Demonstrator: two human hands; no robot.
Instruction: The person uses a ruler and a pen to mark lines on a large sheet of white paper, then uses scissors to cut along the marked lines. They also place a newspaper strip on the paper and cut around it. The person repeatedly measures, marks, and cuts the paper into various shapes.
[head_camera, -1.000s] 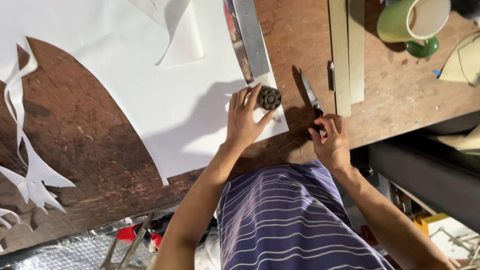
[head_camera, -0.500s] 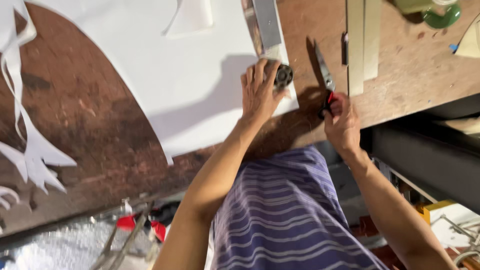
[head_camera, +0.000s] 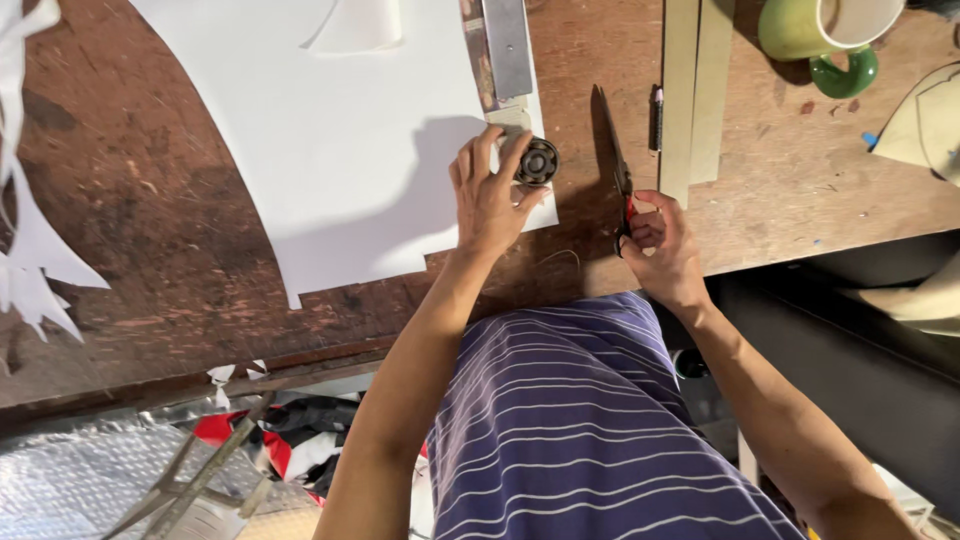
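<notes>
The left hand (head_camera: 490, 200) lies flat on the corner of a large white sheet of paper (head_camera: 340, 150) that covers much of the worn wooden workbench (head_camera: 150, 250). Its fingers are spread and curl loosely round a small dark round bearing (head_camera: 537, 162), which sits on the paper's near right corner, just below the end of a metal ruler (head_camera: 505, 50). The thumb and forefinger touch the bearing's rim; it is steadied rather than lifted. The ruler runs away from the hand towards the far edge of the bench.

The right hand (head_camera: 655, 240) is closed round the red handles of a pair of scissors (head_camera: 615, 160) near the front edge of the bench, just beside the paper's right edge. The blades are together and point towards the far edge, resting on bare wood.

To the right of the scissors lie a dark pen (head_camera: 656, 118) and two pale wooden strips (head_camera: 695, 90). A green mug (head_camera: 825, 30) stands at the far right corner. White paper offcuts (head_camera: 30, 250) lie at the left edge of the bench.
</notes>
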